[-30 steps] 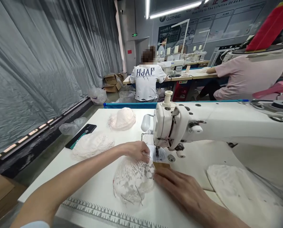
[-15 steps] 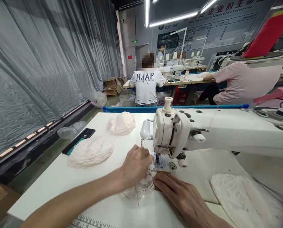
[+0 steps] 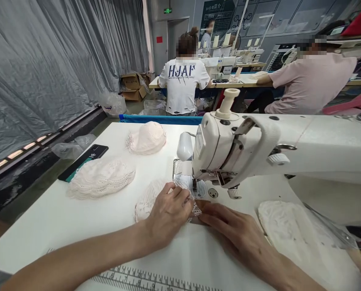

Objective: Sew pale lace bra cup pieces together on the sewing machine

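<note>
My left hand (image 3: 169,214) is closed on a white lace piece (image 3: 151,194), just in front of the presser foot (image 3: 195,185) of a white sewing machine (image 3: 225,149). The lace bulges out behind and to the left of that hand. To the right, my right hand (image 3: 233,226) pinches the lace's near edge, a scalloped bit with small holes showing between the two hands. My fingers hide much of the lace, and whether it reaches under the needle I cannot tell.
A lace stack (image 3: 103,178) lies on a black phone-like item (image 3: 100,151) at the left. Another pale cup-shaped piece (image 3: 148,137) sits farther back. Cream fabric (image 3: 289,226) lies at right, ruler markings (image 3: 156,281) in front. Two people (image 3: 182,81) (image 3: 310,81) sit beyond.
The view has tilted down and come closer. The lace between my hands has shifted, and its body now lies left of and behind my left hand instead of hanging in front.
</note>
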Action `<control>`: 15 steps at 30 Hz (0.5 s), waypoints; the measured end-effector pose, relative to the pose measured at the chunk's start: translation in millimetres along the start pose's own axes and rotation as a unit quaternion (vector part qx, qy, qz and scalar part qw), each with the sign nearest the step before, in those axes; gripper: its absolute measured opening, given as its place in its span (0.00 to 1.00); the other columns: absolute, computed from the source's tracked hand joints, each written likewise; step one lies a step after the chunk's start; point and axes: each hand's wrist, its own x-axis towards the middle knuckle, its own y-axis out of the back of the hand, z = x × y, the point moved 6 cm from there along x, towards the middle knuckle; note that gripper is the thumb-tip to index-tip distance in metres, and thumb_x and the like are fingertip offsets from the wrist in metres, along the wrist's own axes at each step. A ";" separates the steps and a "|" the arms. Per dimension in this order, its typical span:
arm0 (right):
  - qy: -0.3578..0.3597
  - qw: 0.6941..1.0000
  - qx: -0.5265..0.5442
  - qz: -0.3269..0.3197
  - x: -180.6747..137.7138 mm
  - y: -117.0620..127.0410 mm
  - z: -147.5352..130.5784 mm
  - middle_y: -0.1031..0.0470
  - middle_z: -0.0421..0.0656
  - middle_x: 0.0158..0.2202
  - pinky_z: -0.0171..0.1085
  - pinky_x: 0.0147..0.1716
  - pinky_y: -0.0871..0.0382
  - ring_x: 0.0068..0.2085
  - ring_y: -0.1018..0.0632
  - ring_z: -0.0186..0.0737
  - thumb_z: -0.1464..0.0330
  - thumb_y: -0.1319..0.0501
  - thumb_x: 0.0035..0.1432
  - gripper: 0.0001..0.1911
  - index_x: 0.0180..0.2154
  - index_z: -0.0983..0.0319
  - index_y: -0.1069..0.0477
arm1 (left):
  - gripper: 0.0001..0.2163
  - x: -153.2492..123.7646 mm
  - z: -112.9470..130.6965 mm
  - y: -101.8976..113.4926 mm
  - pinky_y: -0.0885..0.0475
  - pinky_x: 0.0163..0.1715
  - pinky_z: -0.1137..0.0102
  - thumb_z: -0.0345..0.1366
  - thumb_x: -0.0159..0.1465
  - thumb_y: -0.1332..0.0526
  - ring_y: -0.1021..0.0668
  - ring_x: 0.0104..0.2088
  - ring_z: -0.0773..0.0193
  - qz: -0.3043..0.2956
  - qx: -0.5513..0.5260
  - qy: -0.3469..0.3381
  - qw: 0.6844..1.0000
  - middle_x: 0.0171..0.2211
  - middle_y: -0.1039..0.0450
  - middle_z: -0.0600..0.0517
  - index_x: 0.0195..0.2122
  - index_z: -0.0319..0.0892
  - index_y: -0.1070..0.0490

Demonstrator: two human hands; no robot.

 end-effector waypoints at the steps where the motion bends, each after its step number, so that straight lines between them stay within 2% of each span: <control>1: 0.004 1.000 -0.003 0.003 0.1 -0.3 -1.8 0.26 0.48 0.45 0.33 0.31 0.26 0.41 0.22 0.37 0.78 0.53 0.61 0.17 0.44 0.61 0.31 | 0.03 -0.2 0.1 -0.3 0.37 0.43 0.63 0.29 0.63 0.44 0.28 0.36 0.63 0.002 0.002 0.001 1.000 0.36 0.30 0.50 0.36 0.39 0.32; 9: 0.018 0.999 -0.029 0.006 3.7 2.3 -7.0 0.26 0.48 0.47 0.33 0.32 0.25 0.41 0.22 0.37 0.75 0.56 0.64 0.18 0.42 0.62 0.28 | 0.03 -0.2 1.5 -1.5 0.37 0.42 0.64 0.28 0.62 0.43 0.28 0.36 0.63 0.010 0.012 -0.002 1.000 0.35 0.30 0.51 0.36 0.39 0.31; 15: 0.065 0.995 -0.069 -0.011 3.4 -3.3 -10.4 0.24 0.51 0.45 0.33 0.28 0.26 0.35 0.22 0.37 0.76 0.55 0.64 0.16 0.44 0.66 0.29 | 0.02 0.1 -0.2 -3.2 0.38 0.43 0.64 0.29 0.63 0.44 0.28 0.37 0.64 0.010 -0.005 -0.002 1.000 0.36 0.30 0.51 0.36 0.39 0.32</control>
